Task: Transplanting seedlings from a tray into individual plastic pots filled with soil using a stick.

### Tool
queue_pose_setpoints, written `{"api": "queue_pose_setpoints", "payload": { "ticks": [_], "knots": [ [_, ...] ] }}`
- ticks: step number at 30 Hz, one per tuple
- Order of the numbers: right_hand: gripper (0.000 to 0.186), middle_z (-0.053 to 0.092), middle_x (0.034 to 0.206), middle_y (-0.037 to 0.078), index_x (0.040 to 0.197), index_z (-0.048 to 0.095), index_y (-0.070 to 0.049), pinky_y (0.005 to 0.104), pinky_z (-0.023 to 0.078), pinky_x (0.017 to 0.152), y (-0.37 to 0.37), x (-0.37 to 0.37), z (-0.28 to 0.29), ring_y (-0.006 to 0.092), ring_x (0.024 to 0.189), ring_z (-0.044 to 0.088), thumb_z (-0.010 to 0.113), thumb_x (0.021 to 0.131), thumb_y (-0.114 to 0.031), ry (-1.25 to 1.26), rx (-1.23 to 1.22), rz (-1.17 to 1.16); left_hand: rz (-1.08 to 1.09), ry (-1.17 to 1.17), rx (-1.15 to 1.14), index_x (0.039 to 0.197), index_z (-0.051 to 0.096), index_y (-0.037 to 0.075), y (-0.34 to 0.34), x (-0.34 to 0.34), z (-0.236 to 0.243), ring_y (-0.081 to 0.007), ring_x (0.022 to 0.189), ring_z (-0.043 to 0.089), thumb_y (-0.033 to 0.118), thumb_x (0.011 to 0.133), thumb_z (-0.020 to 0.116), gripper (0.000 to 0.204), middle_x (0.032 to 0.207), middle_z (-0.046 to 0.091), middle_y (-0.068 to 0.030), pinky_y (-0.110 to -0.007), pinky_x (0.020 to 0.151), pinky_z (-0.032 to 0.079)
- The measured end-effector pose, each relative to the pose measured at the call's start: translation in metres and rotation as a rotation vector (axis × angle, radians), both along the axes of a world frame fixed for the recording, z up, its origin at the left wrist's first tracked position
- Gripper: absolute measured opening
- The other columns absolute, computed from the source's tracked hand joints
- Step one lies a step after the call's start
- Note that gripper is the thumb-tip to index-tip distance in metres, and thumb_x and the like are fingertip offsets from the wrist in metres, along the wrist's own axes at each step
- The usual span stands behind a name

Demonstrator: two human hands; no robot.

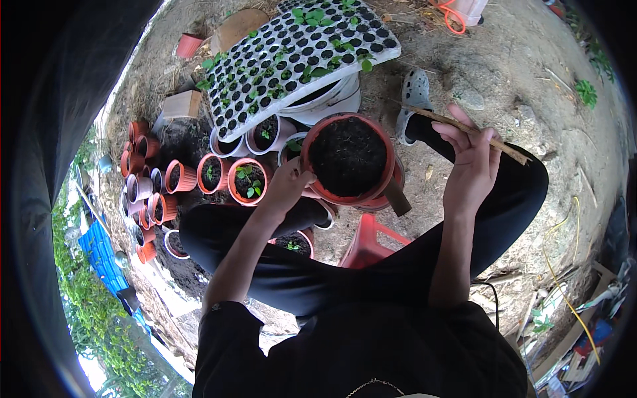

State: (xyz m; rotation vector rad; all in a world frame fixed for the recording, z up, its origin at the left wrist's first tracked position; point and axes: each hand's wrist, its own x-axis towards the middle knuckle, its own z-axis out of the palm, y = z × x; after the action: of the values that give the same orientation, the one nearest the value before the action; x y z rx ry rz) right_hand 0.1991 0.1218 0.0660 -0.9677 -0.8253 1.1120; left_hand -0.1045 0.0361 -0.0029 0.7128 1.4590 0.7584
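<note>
My left hand (288, 186) grips the left rim of a large terracotta-coloured pot (346, 156) full of dark soil. This pot rests over another red pot (397, 174), and a dark brown flat piece (396, 199) juts out at its lower right. My right hand (472, 159) holds a thin split wooden stick (514, 149) at the right, slanting up and left above my right leg. Just left of the big pot are smaller pots with seedlings (248, 184), and below it is a red plastic stool (361, 237).
A white seedling tray (393, 52) lies across a white bucket (335, 106) at the top. Several pots (169, 209) crowd the left, beside loose soil. A wooden block (180, 104) sits behind them. My bent legs frame the pots. A yellow cord (559, 285) and debris lie at the right.
</note>
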Motion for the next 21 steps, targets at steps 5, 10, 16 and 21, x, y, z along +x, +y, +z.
{"api": "queue_pose_setpoints", "payload": {
  "ticks": [5, 10, 16, 21],
  "knots": [
    [0.028, 0.069, 0.116, 0.029, 0.113, 0.043, -0.006, 0.0416, 0.053, 0.087, -0.005, -0.009, -0.002, 0.0323, 0.090, 0.073, 0.030, 0.114, -0.031, -0.020, 0.010, 0.097, -0.127, 0.304, 0.037, 0.111, 0.062, -0.003, 0.002, -0.018, -0.017, -0.0177, 0.085, 0.070, 0.015, 0.092, 0.061, 0.026, 0.091, 0.067, -0.0122, -0.033, 0.071, 0.058],
    [0.020, 0.069, 0.106, 0.031, 0.110, 0.036, -0.007, 0.0408, 0.055, 0.083, -0.013, -0.021, -0.003, 0.0321, 0.078, 0.072, 0.034, 0.113, -0.026, -0.200, 0.110, 0.270, -0.218, 0.602, -0.059, 0.115, 0.061, 0.001, 0.005, -0.011, -0.002, -0.0405, 0.100, 0.071, 0.027, 0.090, 0.063, 0.036, 0.103, 0.070, -0.0246, -0.052, 0.092, 0.051],
    [0.018, 0.070, 0.106, 0.031, 0.114, 0.033, -0.004, 0.0363, 0.055, 0.087, -0.022, -0.037, 0.002, 0.0290, 0.087, 0.074, 0.048, 0.107, -0.010, -0.265, 0.196, 0.416, -0.236, 0.839, -0.093, 0.110, 0.061, 0.003, 0.004, -0.001, 0.020, -0.0466, 0.102, 0.067, 0.031, 0.088, 0.062, 0.036, 0.102, 0.071, -0.0263, -0.056, 0.090, 0.051],
    [0.016, 0.066, 0.117, 0.031, 0.113, 0.034, -0.003, 0.0371, 0.054, 0.098, -0.024, -0.051, -0.003, 0.0293, 0.103, 0.072, 0.047, 0.105, 0.000, -0.314, 0.184, 0.520, -0.192, 0.846, -0.010, 0.115, 0.063, 0.005, 0.001, -0.002, 0.019, -0.0448, 0.099, 0.068, 0.030, 0.087, 0.064, 0.037, 0.100, 0.072, -0.0236, -0.055, 0.090, 0.052]
  ]
}}
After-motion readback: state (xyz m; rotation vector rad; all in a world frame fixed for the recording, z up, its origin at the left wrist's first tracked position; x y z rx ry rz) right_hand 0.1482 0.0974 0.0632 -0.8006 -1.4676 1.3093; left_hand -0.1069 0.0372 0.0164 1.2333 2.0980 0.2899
